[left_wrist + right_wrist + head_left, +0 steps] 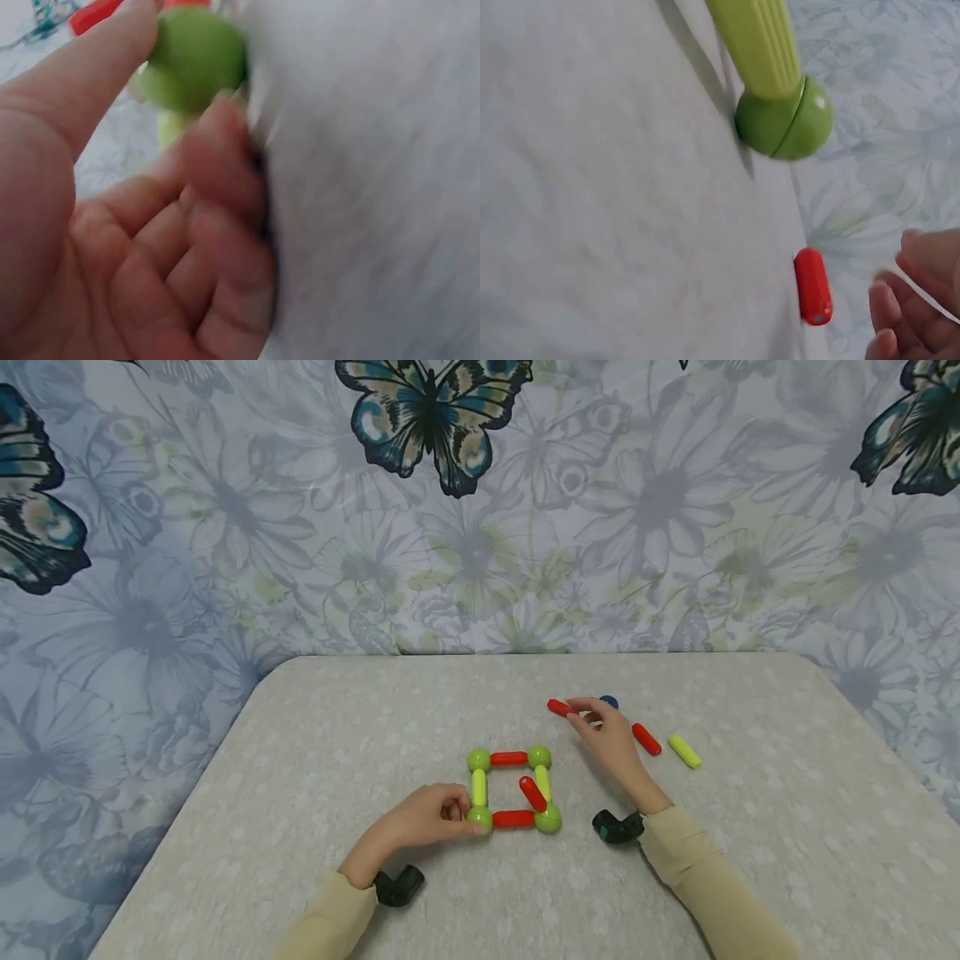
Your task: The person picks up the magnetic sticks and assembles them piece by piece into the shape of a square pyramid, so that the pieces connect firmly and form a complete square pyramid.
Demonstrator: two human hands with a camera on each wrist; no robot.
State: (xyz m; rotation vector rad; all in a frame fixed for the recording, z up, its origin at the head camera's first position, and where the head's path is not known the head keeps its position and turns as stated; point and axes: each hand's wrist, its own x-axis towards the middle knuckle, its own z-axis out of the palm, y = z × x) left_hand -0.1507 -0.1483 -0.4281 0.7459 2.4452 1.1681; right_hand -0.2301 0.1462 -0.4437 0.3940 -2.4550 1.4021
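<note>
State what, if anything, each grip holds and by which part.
Left grip: the square frame, pinched at its near left green ball. Right grip: nothing; a red rod lies beside it, untouched.

You wear long sleeves in a pale, creamy yellow. Your left sleeve (332, 920) has a plain, mostly smooth surface, while your right sleeve (712, 889) matches it in colour and shows soft folds close to the wrist. Both stop at the wrist, and your left hand (429, 816) and right hand (607, 739) are bare. You also have a black camera at each wrist. The left camera (400, 886) looks chunky and block-like; the right camera (618, 827) has a bent, elbow-like shape and bears a small greenish mark near one end.
</note>
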